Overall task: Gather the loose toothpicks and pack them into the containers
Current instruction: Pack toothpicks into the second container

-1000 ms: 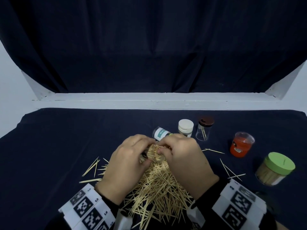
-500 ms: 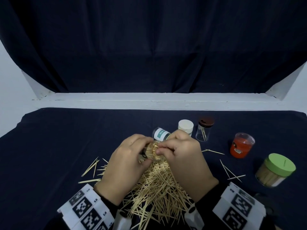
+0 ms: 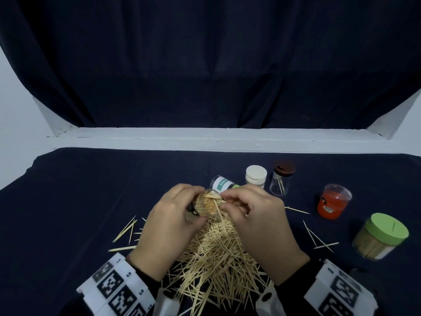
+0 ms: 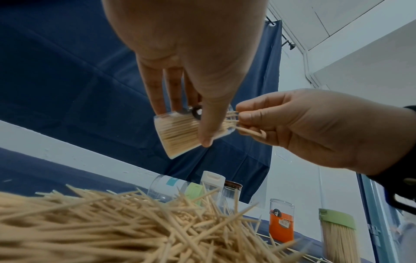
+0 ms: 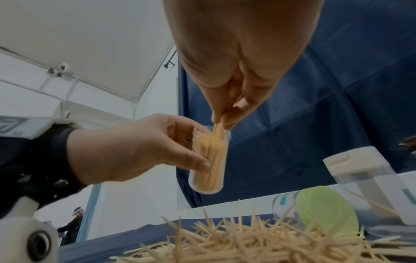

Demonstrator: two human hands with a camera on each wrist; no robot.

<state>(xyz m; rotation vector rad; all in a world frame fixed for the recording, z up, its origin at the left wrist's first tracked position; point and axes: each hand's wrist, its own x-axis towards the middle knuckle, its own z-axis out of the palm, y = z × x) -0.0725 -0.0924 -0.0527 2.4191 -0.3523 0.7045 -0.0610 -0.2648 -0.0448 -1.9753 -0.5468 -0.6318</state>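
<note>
Our left hand (image 3: pixel 168 226) grips a nearly full clear plastic tube (image 5: pixel 208 160); right hand (image 3: pixel 262 224) pinches a few toothpicks (image 4: pixel 231 119) into it. Big loose pile of wooden toothpicks (image 3: pixel 216 258) still left, w/ other jars mostly unfilled

Pale tan toothpicks (image 3: pixel 214 254) are lying on the navy cloth (image 3: pixel 79 201), an orange jar (image 3: pixel 333 201) and a green-lidded jar (image 3: pixel 385 233) are standing right, and black-and-white checked wristbands (image 3: pixel 116 286) are showing near.

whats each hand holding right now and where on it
The left hand grips the clear toothpick tube around its side wall. The right hand pinches a few toothpicks by their outer ends at the tube's mouth.
</note>
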